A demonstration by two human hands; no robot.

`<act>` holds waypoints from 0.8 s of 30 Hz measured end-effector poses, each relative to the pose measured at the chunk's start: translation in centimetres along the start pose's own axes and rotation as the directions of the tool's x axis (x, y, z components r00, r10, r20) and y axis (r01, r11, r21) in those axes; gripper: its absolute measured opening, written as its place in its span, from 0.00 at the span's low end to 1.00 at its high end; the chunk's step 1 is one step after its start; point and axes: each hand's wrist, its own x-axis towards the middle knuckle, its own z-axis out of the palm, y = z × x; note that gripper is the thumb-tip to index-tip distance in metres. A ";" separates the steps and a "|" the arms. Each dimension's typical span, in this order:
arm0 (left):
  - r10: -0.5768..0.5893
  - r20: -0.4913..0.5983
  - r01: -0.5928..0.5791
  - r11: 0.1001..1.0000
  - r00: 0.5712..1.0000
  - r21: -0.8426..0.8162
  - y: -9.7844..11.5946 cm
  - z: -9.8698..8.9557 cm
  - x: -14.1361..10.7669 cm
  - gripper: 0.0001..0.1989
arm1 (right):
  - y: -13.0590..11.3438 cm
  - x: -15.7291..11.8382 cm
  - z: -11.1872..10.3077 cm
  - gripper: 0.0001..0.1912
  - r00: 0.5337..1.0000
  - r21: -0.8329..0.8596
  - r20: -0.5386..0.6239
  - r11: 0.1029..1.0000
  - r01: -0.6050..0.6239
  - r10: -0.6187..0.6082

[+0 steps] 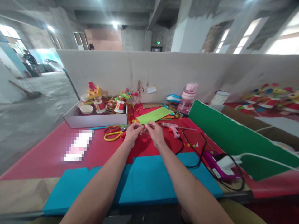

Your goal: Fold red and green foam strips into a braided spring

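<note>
Over the middle of the red table, my left hand (133, 134) and my right hand (155, 133) are close together, fingertips pinched and nearly meeting. Whatever is between the fingers is too small to make out; a bit of red shows there, which could be the tabletop. Scissors with yellow handles (113, 136) lie just left of my left hand. A pink hot glue gun (173, 128) rests on its side to the right of my right hand. Directly beyond my fingers is a sheet of light green paper (154, 115).
Blue sheets (144, 182) cover the front edge under my forearms. A white box (98, 120) at left holds paper-cup figures (119, 106). At right are a purple power strip (218, 168), black cord and a green panel (229, 143). A pink bottle (187, 96) stands behind.
</note>
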 end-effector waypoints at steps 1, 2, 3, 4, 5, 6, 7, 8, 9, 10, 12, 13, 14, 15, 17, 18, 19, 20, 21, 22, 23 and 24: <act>-0.014 0.000 0.014 1.000 1.000 -0.025 0.1 0.1 -0.1 0.14 | 0.0 0.0 0.0 0.17 1.000 -0.015 0.004 1.000 0.020 -0.020; -0.030 0.004 0.030 0.999 1.000 -0.045 0.2 0.1 -0.1 0.16 | 0.1 0.1 -0.1 0.16 0.999 -0.028 0.011 0.999 0.037 -0.037; -0.045 0.013 0.046 0.997 0.999 -0.055 0.2 0.1 -0.2 0.17 | 0.2 0.1 -0.2 0.15 0.999 -0.041 0.021 0.998 0.052 -0.051; -0.057 0.025 0.058 0.997 0.998 -0.056 0.2 0.2 -0.2 0.18 | 0.3 0.2 -0.2 0.14 0.998 -0.052 0.029 0.997 0.063 -0.061; -0.060 0.038 0.062 0.997 0.997 -0.048 0.1 0.2 -0.2 0.18 | 0.4 0.2 -0.3 0.14 0.997 -0.060 0.035 0.996 0.071 -0.069; -0.055 0.051 0.057 0.998 0.997 -0.036 0.1 0.2 -0.2 0.18 | 0.4 0.2 -0.3 0.13 0.996 -0.065 0.041 0.995 0.077 -0.074; -0.045 0.065 0.047 0.999 0.997 -0.024 0.0 0.1 -0.1 0.17 | 0.5 0.2 -0.3 0.13 0.996 -0.065 0.042 0.995 0.079 -0.077; -0.032 0.079 0.033 0.999 0.996 -0.015 -0.1 0.1 -0.1 0.16 | 0.5 0.2 -0.3 0.13 0.996 -0.060 0.041 0.995 0.077 -0.075; -0.019 0.090 0.020 1.000 0.996 -0.011 -0.2 0.0 0.0 0.15 | 0.4 0.2 -0.3 0.13 0.997 -0.051 0.042 0.996 0.070 -0.068; -0.008 0.095 0.009 1.000 0.995 -0.011 -0.2 0.0 0.0 0.14 | 0.3 0.2 -0.2 0.13 0.997 -0.040 0.042 0.997 0.060 -0.058; 0.004 0.088 -0.002 1.000 0.996 -0.017 -0.3 -0.1 0.1 0.14 | 0.1 0.0 -0.1 0.13 0.999 -0.017 0.042 0.999 0.035 -0.035; 0.004 0.078 -0.003 1.000 0.997 -0.022 -0.4 -0.1 0.1 0.13 | 0.0 0.0 0.0 0.13 0.999 -0.003 0.040 1.000 0.023 -0.022; 0.002 0.066 -0.001 1.000 0.998 -0.030 -0.4 -0.1 0.2 0.13 | -0.1 -0.1 0.1 0.14 0.999 0.014 0.036 1.000 0.009 -0.009; 0.000 0.052 0.002 0.999 0.999 -0.040 -0.4 -0.2 0.2 0.13 | -0.2 -0.1 0.1 0.14 1.000 0.037 0.030 0.999 -0.007 0.006; -0.003 0.029 0.005 0.998 1.000 -0.070 -0.4 -0.2 0.2 0.13 | -0.3 -0.2 0.1 0.14 0.998 0.091 0.032 0.995 -0.049 0.046; -0.004 0.021 0.006 0.996 1.000 -0.085 -0.4 -0.2 0.3 0.13 | -0.3 -0.3 0.1 0.15 0.997 0.114 0.042 0.991 -0.071 0.067; -0.006 0.018 0.008 0.995 1.000 -0.097 -0.4 -0.3 0.3 0.14 | -0.3 -0.3 0.1 0.15 0.995 0.128 0.059 0.988 -0.091 0.084; -0.010 0.016 0.012 0.994 1.000 -0.105 -0.4 -0.3 0.3 0.14 | -0.3 -0.4 0.1 0.15 0.992 0.132 0.077 0.985 -0.106 0.097; -0.016 0.015 0.017 0.994 1.000 -0.110 -0.4 -0.3 0.3 0.14 | -0.2 -0.5 0.1 0.15 0.990 0.131 0.090 0.985 -0.116 0.104; -0.022 0.010 0.023 0.993 1.000 -0.114 -0.4 -0.3 0.3 0.15 | -0.2 -0.5 0.1 0.15 0.989 0.125 0.098 0.985 -0.120 0.108; -0.029 0.002 0.029 0.993 1.000 -0.116 -0.4 -0.3 0.2 0.15 | -0.2 -0.6 0.1 0.15 0.989 0.121 0.099 0.985 -0.121 0.109; -0.036 -0.005 0.035 0.992 0.999 -0.119 -0.4 -0.2 0.2 0.15 | -0.2 -0.6 0.1 0.15 0.989 0.119 0.097 0.986 -0.119 0.108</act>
